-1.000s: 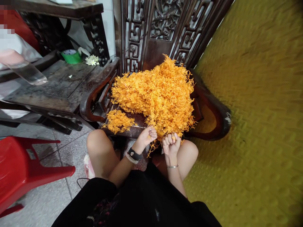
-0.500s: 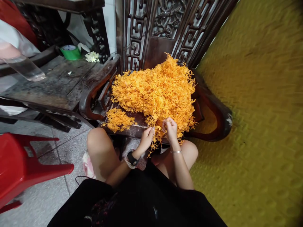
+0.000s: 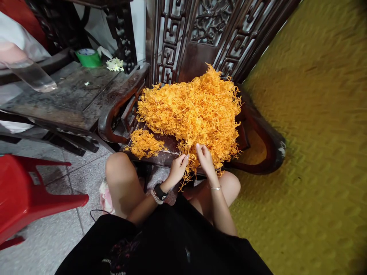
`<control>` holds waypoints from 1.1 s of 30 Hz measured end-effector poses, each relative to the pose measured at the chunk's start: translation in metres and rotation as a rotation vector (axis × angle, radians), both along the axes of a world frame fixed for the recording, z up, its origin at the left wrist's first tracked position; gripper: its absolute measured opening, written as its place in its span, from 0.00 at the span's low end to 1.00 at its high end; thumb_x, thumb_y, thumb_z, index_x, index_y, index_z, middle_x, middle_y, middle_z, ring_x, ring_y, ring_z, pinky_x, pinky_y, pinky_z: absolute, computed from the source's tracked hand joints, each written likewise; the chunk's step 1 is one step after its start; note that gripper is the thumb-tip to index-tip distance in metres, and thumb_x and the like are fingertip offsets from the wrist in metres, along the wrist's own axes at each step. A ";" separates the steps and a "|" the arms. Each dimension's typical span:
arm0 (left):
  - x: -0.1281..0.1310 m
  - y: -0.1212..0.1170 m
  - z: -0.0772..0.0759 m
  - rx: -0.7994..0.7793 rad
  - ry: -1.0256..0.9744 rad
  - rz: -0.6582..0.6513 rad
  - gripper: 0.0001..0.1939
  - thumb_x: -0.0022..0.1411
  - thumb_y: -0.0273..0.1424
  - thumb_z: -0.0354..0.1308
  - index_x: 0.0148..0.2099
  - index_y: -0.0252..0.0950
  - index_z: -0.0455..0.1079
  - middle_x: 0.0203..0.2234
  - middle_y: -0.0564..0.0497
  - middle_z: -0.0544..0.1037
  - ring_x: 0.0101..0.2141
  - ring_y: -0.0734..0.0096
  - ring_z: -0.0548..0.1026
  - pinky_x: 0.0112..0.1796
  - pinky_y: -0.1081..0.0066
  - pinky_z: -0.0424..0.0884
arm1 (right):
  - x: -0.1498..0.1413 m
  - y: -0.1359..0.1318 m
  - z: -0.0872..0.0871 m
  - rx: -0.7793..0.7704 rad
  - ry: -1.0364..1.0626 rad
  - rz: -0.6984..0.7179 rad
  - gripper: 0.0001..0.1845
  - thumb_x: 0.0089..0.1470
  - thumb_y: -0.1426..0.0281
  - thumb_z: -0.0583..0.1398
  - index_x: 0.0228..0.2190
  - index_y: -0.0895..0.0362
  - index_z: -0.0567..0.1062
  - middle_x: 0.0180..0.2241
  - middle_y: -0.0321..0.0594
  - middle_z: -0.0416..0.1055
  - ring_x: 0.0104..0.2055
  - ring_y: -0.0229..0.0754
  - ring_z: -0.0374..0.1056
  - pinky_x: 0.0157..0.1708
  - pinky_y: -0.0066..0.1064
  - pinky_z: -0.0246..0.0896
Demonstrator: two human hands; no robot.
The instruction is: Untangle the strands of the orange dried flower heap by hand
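Observation:
A large tangled heap of orange plastic sprigs [image 3: 197, 110] with thin branching stems fills most of the dark wooden chair seat [image 3: 168, 143]. A smaller pile of orange pieces [image 3: 145, 143] lies apart on the left of the seat. At the heap's front edge, my left hand [image 3: 178, 168] pinches an orange sprig between thumb and fingers. Close on its right, my right hand [image 3: 205, 158] has its fingertips pressed together against the sprigs; what is between them is too small to make out. Some strands [image 3: 185, 179] hang over the seat's edge between my hands.
Curved armrests [image 3: 260, 152] flank the seat, with a carved backrest [image 3: 197, 57] behind. On another dark wooden seat [image 3: 71, 103] at left are green tape [image 3: 88, 60] and pale flowers [image 3: 115, 65]. A clear bottle [image 3: 34, 76] and a red plastic stool [image 3: 23, 198] are further left.
Both hands have gone from closed fists to pinching fingers. My right hand has moved up and inward toward the heap, then slightly apart from the left. The view has shifted a little.

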State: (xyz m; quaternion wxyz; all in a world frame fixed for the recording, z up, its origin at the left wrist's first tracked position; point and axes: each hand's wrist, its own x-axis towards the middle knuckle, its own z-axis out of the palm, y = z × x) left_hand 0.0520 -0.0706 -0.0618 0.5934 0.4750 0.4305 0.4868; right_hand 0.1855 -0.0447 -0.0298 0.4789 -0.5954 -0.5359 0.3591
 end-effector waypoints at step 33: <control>-0.002 0.008 -0.005 -0.055 -0.171 0.030 0.21 0.55 0.37 0.60 0.19 0.34 0.55 0.15 0.59 0.55 0.21 0.80 0.51 0.23 0.74 0.45 | -0.027 -0.043 -0.003 -0.520 0.723 0.280 0.27 0.48 0.52 0.61 0.13 0.57 0.60 0.11 0.26 0.48 0.13 0.27 0.40 0.12 0.23 0.32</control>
